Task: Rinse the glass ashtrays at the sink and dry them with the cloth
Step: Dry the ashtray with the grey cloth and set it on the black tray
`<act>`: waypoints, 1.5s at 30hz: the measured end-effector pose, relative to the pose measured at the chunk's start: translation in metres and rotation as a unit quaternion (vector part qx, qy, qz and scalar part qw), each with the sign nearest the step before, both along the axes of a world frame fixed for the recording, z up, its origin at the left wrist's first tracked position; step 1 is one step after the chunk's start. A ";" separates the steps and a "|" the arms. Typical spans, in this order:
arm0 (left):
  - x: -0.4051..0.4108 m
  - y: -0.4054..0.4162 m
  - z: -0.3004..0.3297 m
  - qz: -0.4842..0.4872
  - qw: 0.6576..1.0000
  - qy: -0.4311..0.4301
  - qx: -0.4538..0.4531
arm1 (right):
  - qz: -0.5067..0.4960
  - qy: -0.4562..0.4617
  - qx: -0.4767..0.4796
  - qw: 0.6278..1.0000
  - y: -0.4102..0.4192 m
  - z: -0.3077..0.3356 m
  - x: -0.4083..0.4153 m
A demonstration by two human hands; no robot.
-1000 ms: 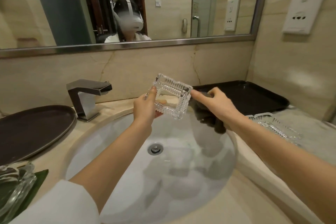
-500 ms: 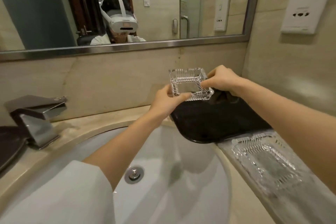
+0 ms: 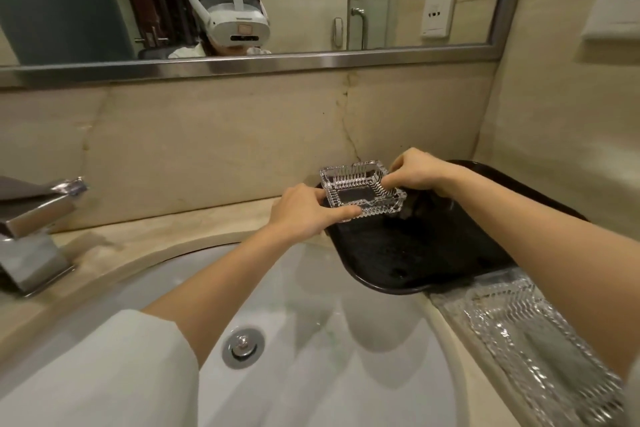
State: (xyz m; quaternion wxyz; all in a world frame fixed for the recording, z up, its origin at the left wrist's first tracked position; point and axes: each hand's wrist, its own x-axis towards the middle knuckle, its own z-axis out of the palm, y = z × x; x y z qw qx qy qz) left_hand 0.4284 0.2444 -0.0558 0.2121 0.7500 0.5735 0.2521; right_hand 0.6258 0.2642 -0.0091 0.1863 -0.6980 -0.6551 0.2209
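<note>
Clear cut glass, thick and ribbed along every wall: that is the ashtray (image 3: pixel 362 193) I hold over the back left corner of the black tray (image 3: pixel 433 253). It is a shallow rectangle with a flat floor that looks dark because the tray shows through it, and small notches break its rim. It sits upright, mouth up and close to level, its long side running left to right across my view. Whether its base touches the tray I cannot tell.

My left hand (image 3: pixel 304 210) grips the near left corner, thumb laid along the front wall and fingers curled beneath. My right hand (image 3: pixel 417 172) pinches the far right corner from above, fingertips bent onto the rim.

That tray is smooth, glossy and round-cornered, and its near edge overhangs the white sink (image 3: pixel 311 340), a smooth oval bowl with a chrome drain (image 3: pixel 243 347) at the bottom. Pale veined stone forms the counter (image 3: pixel 145 246) and the wall behind. A square, blocky metal tap (image 3: pixel 31 229) stands at the left. At the lower right a second ashtray (image 3: pixel 540 340) of the same ribbed glass lies on a grey cloth (image 3: pixel 446 302), its long side pointing away from me, blurred near the frame edge.
</note>
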 end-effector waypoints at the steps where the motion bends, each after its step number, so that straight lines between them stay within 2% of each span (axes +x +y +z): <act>1: 0.000 -0.001 0.000 0.005 1.000 0.022 0.005 | -0.002 0.003 0.000 1.000 0.002 -0.002 -0.001; 6: 0.003 0.000 -0.007 0.043 0.986 0.149 0.055 | -0.009 -0.005 -0.019 1.000 0.011 -0.009 -0.002; 11: 0.009 -0.002 -0.006 0.067 0.979 0.178 0.075 | -0.001 -0.075 0.007 0.997 0.015 -0.012 0.001; 16: 0.007 -0.008 0.000 0.053 0.988 0.142 0.033 | -0.010 -0.118 0.008 0.993 0.010 -0.010 0.005; 19: 0.009 -0.020 0.009 0.060 0.986 0.144 0.053 | -0.058 -0.127 0.074 0.987 -0.008 -0.002 0.007; 22: 0.012 -0.037 0.021 0.068 0.988 0.115 0.073 | -0.067 -0.073 0.144 0.985 -0.034 0.018 0.009; 25: 0.020 -0.061 0.032 0.033 0.997 0.009 0.075 | -0.024 0.032 0.181 0.983 -0.071 0.036 0.010; 27: 0.028 -0.084 0.039 0.003 0.995 -0.078 0.054 | -0.001 0.075 0.200 0.977 -0.101 0.044 0.014; 30: 0.038 -0.118 0.043 -0.032 0.979 -0.196 -0.042 | -0.029 0.051 0.207 0.977 -0.145 0.053 0.030; 31: 0.040 -0.128 0.042 -0.043 0.973 -0.210 -0.089 | -0.049 0.032 0.194 0.979 -0.158 0.055 0.039; 32: 0.042 -0.137 0.042 -0.057 0.968 -0.203 -0.133 | -0.066 0.005 0.169 0.983 -0.171 0.055 0.049; 34: 0.046 -0.152 0.039 -0.092 0.956 -0.175 -0.215 | -0.086 -0.076 0.061 0.992 -0.194 0.048 0.066; 37: 0.054 -0.168 0.034 -0.131 0.924 -0.182 -0.310 | -0.092 -0.215 -0.092 0.968 -0.218 0.024 0.083; 39: 0.064 -0.176 0.030 -0.136 0.914 -0.173 -0.342 | -0.097 -0.223 -0.108 0.964 -0.227 0.013 0.090; 42: 0.080 -0.183 0.026 -0.133 0.907 -0.170 -0.363 | -0.101 -0.172 -0.099 0.975 -0.233 0.003 0.092; 45: 0.092 -0.188 0.022 -0.103 0.927 -0.156 -0.324 | -0.111 -0.160 -0.065 0.979 -0.232 -0.005 0.089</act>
